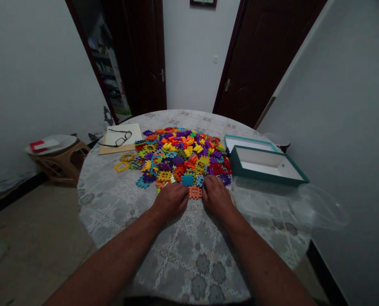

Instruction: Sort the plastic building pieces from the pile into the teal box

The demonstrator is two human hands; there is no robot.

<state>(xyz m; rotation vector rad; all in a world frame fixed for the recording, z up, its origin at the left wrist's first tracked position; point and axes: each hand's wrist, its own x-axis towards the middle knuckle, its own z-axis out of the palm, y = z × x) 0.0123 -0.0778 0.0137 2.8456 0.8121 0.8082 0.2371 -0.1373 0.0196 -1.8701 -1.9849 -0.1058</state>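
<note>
My left hand (173, 198) rests low over the table with its fingers curled, the tips at the left edge of an orange notched building tile (195, 192). On the tile's opposite edge are the closed fingers of my right hand (215, 193). A solid blue tile (187, 179) lies just beyond the orange one, and a lighter blue window tile (200, 181) is close by my right fingers. Past both hands spreads a heap of multicoloured interlocking tiles and small pieces (184, 146). My hands partly cover its near edge, and the undersides of my fingers are hidden.
On the right stand an open teal-edged box (269, 168), its lid (251, 142) behind it, and a clear plastic container (269, 199). Glasses (121, 139) lie on a pale book or board (135, 131) at the left. A patterned cloth (173, 263) covers the round table.
</note>
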